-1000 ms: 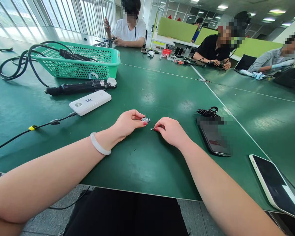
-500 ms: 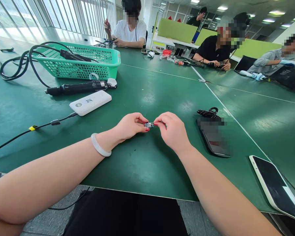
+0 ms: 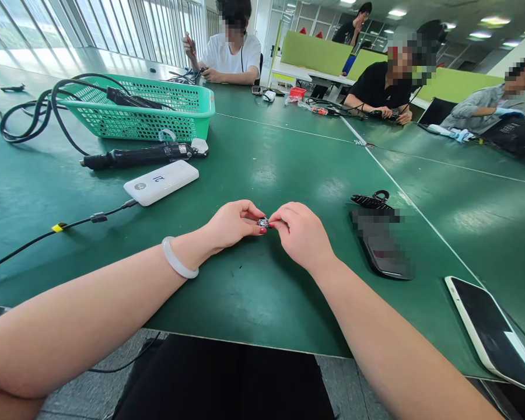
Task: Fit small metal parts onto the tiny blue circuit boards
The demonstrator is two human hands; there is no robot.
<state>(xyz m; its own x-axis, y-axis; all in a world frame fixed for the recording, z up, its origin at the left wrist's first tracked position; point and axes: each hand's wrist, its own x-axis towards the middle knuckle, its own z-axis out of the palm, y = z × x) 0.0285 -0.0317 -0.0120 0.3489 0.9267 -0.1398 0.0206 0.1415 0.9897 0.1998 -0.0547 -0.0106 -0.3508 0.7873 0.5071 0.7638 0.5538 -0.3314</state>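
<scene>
A small circuit board (image 3: 263, 222), dark with light parts on it, is held just above the green table (image 3: 227, 297). My left hand (image 3: 234, 224), its wrist in a pale bangle (image 3: 178, 259), pinches the board's left end between thumb and fingers. From the other side, my right hand (image 3: 301, 233) closes thumb and fingertips on the board's right end. The fingertips cover much of the board, so its details are too small to make out.
Left lie a white power bank (image 3: 161, 182) with a black cable, a black cylindrical tool (image 3: 135, 156) and a green basket (image 3: 149, 125). A black phone (image 3: 380, 245), hair clip (image 3: 371, 201) and white-edged phone (image 3: 490, 326) lie right. Several people sit or stand beyond.
My right hand has shifted slightly left, its fingertips now over the board's right end, hiding more of it. My left hand has stayed in place.
</scene>
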